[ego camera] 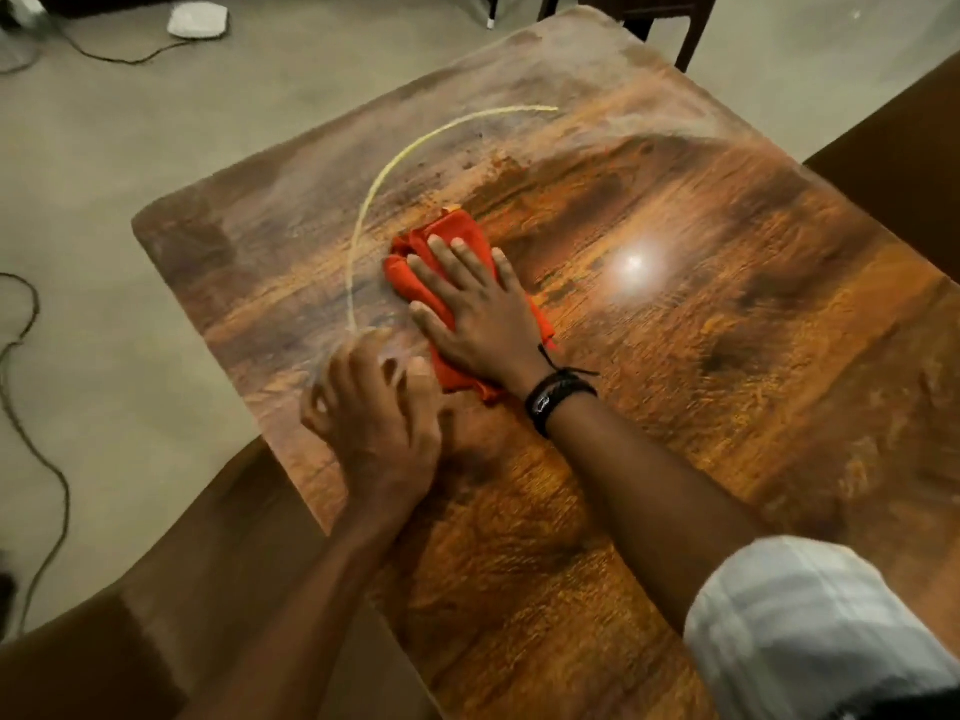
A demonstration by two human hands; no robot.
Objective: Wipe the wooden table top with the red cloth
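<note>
The red cloth (448,239) lies bunched near the middle of the wooden table top (675,314). My right hand (475,309) presses flat on the cloth with fingers spread, a dark band on its wrist. My left hand (376,413) rests on the table just left of the cloth, fingers curled and blurred, holding nothing I can see. A pale curved line of dust or residue (387,168) arcs across the wood beyond the cloth. The far part of the table looks dull and dusty; the near part looks glossy.
A lamp glare (634,265) shines on the wood to the right of the cloth. A dark chair (660,18) stands at the table's far end. Cables (31,407) and a white device (197,19) lie on the floor to the left.
</note>
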